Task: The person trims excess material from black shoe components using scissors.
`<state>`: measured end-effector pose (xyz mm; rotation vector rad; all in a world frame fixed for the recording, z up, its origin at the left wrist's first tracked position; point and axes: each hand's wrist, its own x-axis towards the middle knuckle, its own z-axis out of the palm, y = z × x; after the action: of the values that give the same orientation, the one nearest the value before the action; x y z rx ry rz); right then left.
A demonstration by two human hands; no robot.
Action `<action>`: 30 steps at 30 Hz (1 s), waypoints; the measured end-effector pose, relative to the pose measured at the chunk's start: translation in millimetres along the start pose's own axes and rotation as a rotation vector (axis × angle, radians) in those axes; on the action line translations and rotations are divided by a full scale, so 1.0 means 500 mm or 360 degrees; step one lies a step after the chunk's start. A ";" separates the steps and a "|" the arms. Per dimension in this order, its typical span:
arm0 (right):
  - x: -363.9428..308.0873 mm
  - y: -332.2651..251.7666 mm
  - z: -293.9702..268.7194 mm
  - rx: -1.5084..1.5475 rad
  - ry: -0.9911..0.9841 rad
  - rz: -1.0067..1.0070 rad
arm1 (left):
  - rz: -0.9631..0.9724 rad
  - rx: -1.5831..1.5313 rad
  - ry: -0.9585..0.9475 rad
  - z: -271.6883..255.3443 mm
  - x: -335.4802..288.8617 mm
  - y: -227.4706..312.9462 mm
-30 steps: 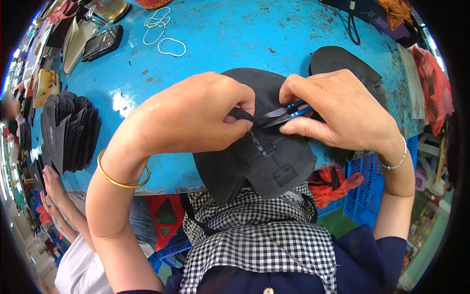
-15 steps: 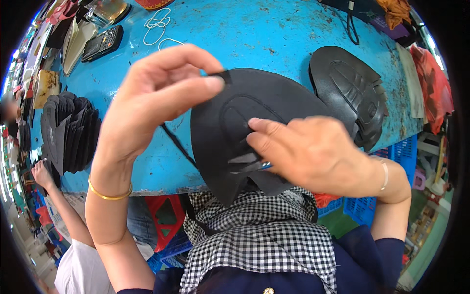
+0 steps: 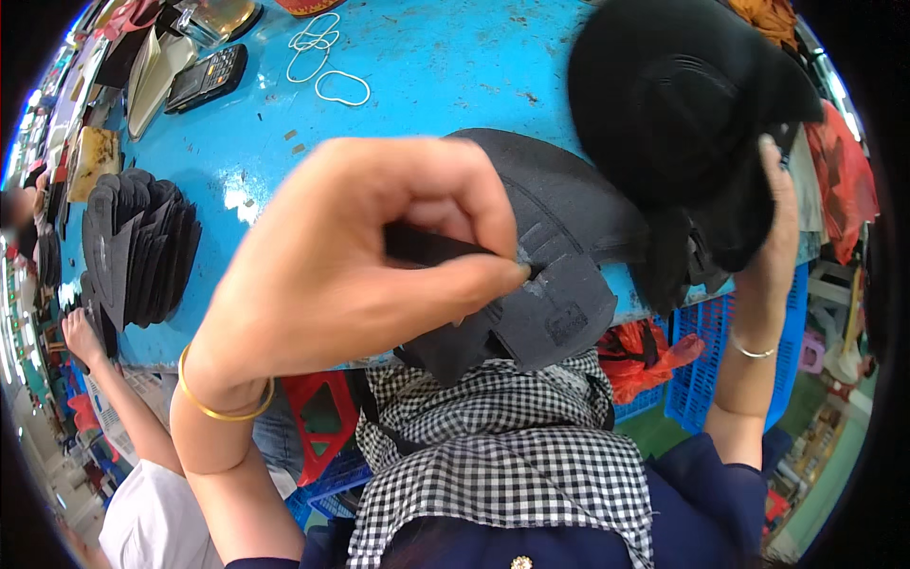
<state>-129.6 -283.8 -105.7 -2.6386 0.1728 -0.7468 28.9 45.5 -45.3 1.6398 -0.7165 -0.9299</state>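
My left hand (image 3: 379,256) is pinched closed over the middle of the table's front edge. Something dark shows between its thumb and fingers, but I cannot make out what it is. Beneath and beside that hand lies a black shoe upper piece (image 3: 578,280), rounded at the far end, with notched flaps toward me. At the right, my right hand (image 3: 779,228) is closed on the edge of another black shoe upper piece (image 3: 654,114), tilted up above the table. My right thumb is hidden behind it. The snips seen earlier cannot be made out clearly now.
On the blue table (image 3: 408,85) stands a stack of black pieces (image 3: 142,251) at left. A calculator (image 3: 207,78), an open notebook (image 3: 156,81) and white cord (image 3: 318,47) lie at the far side. Red plastic bags (image 3: 839,180) hang at right, above blue crates (image 3: 706,370). Another person's hand (image 3: 81,337) is at left.
My right hand has moved from the middle to the right and now lifts a black shoe upper piece. My left hand has moved right and toward me, its fingers now pinched together.
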 end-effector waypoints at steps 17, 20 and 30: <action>0.062 -0.120 0.075 0.0647 -0.1089 -0.0740 | 0.0360 0.1262 -0.0073 0.034 0.088 -0.090; 0.074 -0.137 0.092 0.0414 -0.1238 -0.0926 | 0.0380 0.1413 -0.0046 0.014 0.083 -0.087; 0.112 -0.143 0.121 0.0333 -0.1127 -0.1039 | 0.0222 0.1091 -0.0149 -0.010 0.084 -0.097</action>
<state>-49.4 -210.3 -97.5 -2.5657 -0.9319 0.0499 54.9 25.5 -100.8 2.1049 -1.2977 -0.6970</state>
